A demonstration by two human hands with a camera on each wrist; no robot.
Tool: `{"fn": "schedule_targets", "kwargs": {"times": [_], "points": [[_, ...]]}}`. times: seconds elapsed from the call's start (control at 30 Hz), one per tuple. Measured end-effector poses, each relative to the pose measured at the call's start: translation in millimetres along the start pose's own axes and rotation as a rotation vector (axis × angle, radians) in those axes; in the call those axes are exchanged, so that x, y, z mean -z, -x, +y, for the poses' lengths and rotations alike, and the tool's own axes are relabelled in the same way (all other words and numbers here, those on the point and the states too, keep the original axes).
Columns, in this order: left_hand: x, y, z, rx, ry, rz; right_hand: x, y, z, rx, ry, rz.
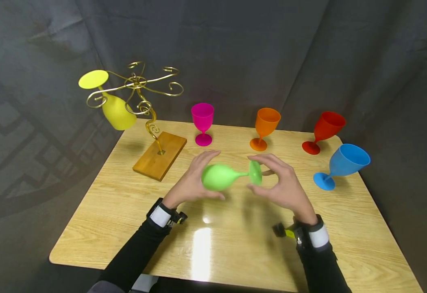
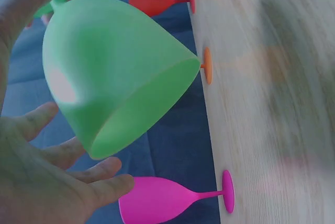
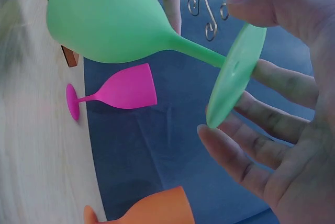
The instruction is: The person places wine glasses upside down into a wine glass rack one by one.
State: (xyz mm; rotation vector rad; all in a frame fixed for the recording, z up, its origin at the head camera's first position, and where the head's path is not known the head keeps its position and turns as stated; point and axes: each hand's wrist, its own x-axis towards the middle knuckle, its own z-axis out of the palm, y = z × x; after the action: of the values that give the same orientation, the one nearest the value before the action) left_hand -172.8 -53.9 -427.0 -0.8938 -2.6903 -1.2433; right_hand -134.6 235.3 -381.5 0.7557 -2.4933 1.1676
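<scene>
A light green plastic goblet (image 1: 218, 178) is held on its side above the table, bowl to the left and foot to the right. My right hand (image 1: 283, 185) grips the foot by its rim, with the thumb on one edge and the fingertips at the opposite edge in the right wrist view. Around the bowl, my left hand (image 1: 188, 183) is spread, fingers beyond it and thumb on the near side. In the left wrist view, the fingers (image 2: 99, 187) look straight and not closed on the bowl. The bowl's mouth faces the left palm.
At back left, a gold wire stand (image 1: 136, 83) on a wooden base (image 1: 162, 154) carries an upside-down yellow goblet (image 1: 118, 112). Pink (image 1: 203, 116), orange (image 1: 267, 121), red (image 1: 327, 127) and blue (image 1: 345, 160) goblets stand upright along the back and right of the table (image 1: 118, 228).
</scene>
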Motion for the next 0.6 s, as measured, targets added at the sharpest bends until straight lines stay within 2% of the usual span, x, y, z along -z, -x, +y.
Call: {"fn": "schedule_targets", "kwargs": {"times": [0.1, 0.23, 0.4, 0.6], "points": [[-4.3, -0.7, 0.9, -0.020, -0.018, -0.010, 1.6, -1.5, -4.3, 0.015, 0.025, -0.028], [-8.0, -0.8, 2.1, 0.007, -0.017, -0.035, 4.2, -4.4, -9.9, 0.032, 0.028, -0.049], [-10.8, -0.9, 2.4, 0.031, 0.005, -0.071, 6.1, -6.2, -12.6, 0.041, 0.013, -0.048], [-12.2, -1.2, 1.9, 0.015, 0.020, -0.071, 5.6, -7.3, -11.5, 0.033, -0.037, -0.030]]}}
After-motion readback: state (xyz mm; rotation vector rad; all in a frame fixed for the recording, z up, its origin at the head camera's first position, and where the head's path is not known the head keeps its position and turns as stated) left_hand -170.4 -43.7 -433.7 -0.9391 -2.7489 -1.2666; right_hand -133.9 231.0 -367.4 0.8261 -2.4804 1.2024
